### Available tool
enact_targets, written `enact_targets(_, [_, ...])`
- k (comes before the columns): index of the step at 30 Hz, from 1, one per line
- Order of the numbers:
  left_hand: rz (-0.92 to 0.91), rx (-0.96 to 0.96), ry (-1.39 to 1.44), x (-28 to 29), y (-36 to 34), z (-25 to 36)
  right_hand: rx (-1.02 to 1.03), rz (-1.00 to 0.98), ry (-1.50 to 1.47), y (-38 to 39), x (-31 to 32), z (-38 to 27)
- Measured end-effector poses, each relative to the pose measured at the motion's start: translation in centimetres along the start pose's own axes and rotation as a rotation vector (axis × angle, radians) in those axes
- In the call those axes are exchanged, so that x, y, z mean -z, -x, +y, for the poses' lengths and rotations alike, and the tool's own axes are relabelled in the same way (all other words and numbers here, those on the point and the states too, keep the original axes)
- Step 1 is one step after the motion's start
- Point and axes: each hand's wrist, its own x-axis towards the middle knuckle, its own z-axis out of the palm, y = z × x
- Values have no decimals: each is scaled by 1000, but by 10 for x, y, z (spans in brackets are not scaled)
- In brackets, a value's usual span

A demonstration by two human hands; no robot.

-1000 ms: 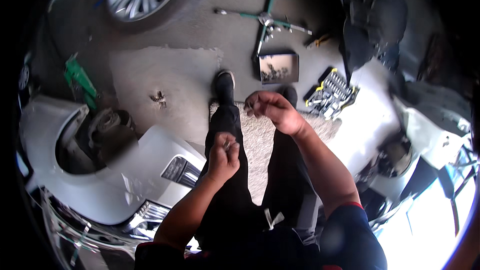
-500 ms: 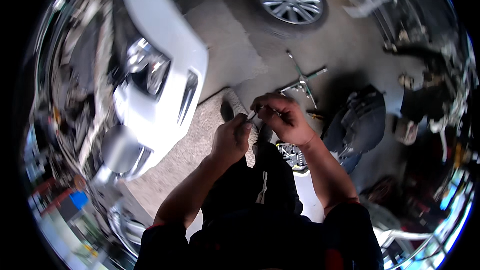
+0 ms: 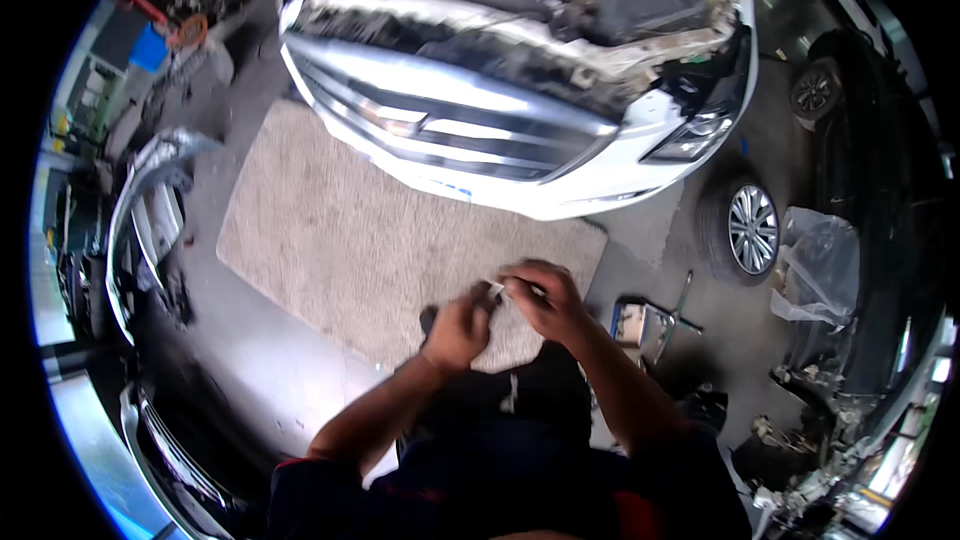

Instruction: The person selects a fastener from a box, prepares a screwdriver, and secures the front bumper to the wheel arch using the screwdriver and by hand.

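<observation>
My left hand (image 3: 458,332) is closed in a pinch in front of my body. Close against it, my right hand (image 3: 546,302) has its fingers curled and pinched as well. A small pale piece (image 3: 497,287) shows between the fingertips of both hands, too small and blurred to name. Beneath the hands lies a beige carpet mat (image 3: 330,230). Beyond the mat stands a white car front (image 3: 590,198) with its grille (image 3: 430,120), headlight (image 3: 695,138) and uncovered engine bay (image 3: 480,10).
To the right, a wheel (image 3: 752,228) lies on the floor beside crumpled clear plastic sheeting (image 3: 822,265). Nearer are a cross-shaped wheel wrench (image 3: 676,320) and a small blue-edged box (image 3: 630,322). Removed bumper parts (image 3: 150,210) lie on the left, and a dark car (image 3: 870,150) stands far right.
My view and body have swung left, so the white car's front now lies ahead and the wheel and wrench sit to the right. Both hands stay together with fingers pinched.
</observation>
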Motion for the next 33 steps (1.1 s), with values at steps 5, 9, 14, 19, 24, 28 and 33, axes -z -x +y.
enact_targets(5, [-19,437,587,235,49,-52,159,-246,-83,-108,-229,-62])
enact_targets(9, [371,529,772,340,68,-46,239,-452,-152,-174,-356,-109])
enact_targets(14, [612,539,971,455,50,-107,209,-590,-224,-261,-486,-100])
enact_targets(19, [869,366,1288,623,10,-129,-2,-696,-410,-343,-621,-90])
enact_targets(24, [883,48,1360,802,-33,-131,-367,-1363,-464,-483,-721,-128])
enact_targets(28, [917,-19,1382,915,-93,-126,-470,-1363,-438,-585,-785,-148])
enact_targets(33, [1048,76,1106,1071,-195,-181,-87,-1080,-369,-716,-868,-139])
